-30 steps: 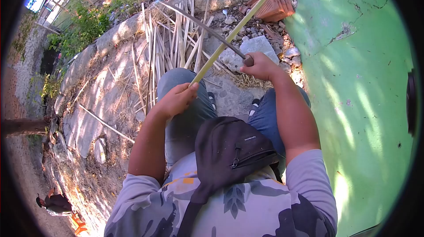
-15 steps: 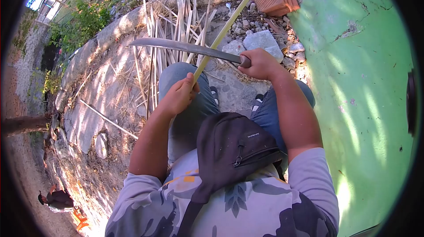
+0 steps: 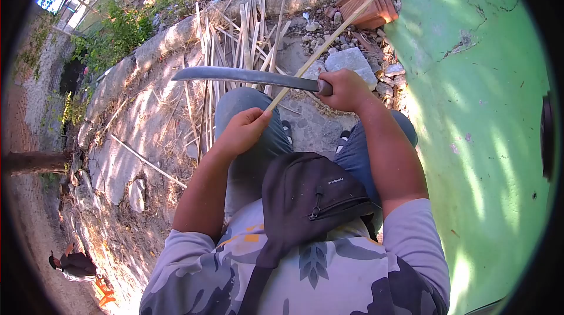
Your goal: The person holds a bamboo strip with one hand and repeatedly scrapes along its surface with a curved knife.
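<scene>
My left hand [image 3: 244, 130] is closed round the near end of a long, pale strip [image 3: 329, 43], which looks like split bamboo. The strip slants up and away to the right, its far end over the green floor's edge. In my right hand [image 3: 346, 90] is the handle of a machete [image 3: 247, 76]. Its long, slightly curved blade points left and crosses the strip near the handle, a short way beyond my left hand. Whether edge and strip touch, I cannot tell. Both are held above my bent knees.
Beyond my knees lies a pile of similar pale strips [image 3: 249, 33]. Right of it are a grey stone block [image 3: 352, 63], gravel and orange bricks [image 3: 370, 9]. A green floor [image 3: 470, 139] spans the right side. A single strip [image 3: 147, 160] lies left; a person [image 3: 76, 265] is at far lower left.
The strip has swung to the right at its far end and now shows a paler face. The machete's tip has dropped slightly, so the blade lies flatter. Both hands keep their hold.
</scene>
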Action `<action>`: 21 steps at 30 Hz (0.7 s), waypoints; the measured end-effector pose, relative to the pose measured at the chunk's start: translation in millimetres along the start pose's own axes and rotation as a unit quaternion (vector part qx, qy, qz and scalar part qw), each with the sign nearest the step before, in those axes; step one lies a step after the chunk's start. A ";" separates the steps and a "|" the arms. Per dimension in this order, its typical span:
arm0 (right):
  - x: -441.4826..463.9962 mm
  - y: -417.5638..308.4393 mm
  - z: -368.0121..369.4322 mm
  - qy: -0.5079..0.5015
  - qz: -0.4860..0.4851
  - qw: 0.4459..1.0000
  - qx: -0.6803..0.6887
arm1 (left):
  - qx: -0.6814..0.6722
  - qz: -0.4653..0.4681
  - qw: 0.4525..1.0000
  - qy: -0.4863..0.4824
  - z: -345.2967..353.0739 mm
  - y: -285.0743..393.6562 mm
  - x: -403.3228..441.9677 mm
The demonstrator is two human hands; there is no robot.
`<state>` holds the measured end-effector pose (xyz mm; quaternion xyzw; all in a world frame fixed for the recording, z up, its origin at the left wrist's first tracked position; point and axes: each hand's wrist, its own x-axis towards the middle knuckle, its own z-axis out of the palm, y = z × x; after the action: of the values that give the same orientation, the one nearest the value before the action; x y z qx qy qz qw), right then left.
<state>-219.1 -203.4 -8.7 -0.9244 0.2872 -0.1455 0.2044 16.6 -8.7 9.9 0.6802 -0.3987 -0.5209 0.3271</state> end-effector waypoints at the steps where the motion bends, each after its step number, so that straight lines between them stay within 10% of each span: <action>1: 0.0 -1.1 -0.5 -0.006 -0.004 1.000 -0.004 | 0.030 0.017 0.999 0.016 1.3 -4.8 1.5; 18: 6.4 12.1 3.5 -0.047 -0.017 0.999 -0.012 | 0.172 0.110 0.971 0.125 10.7 -18.5 2.9; 21: 9.7 31.4 5.3 -0.035 0.155 0.974 0.160 | 0.131 0.117 0.977 0.121 8.1 -21.7 2.1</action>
<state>-224.2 -231.2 -26.4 -0.8287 0.3922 -0.1238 0.3797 13.4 -0.6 -11.7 0.7237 -0.4980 -0.3359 0.3398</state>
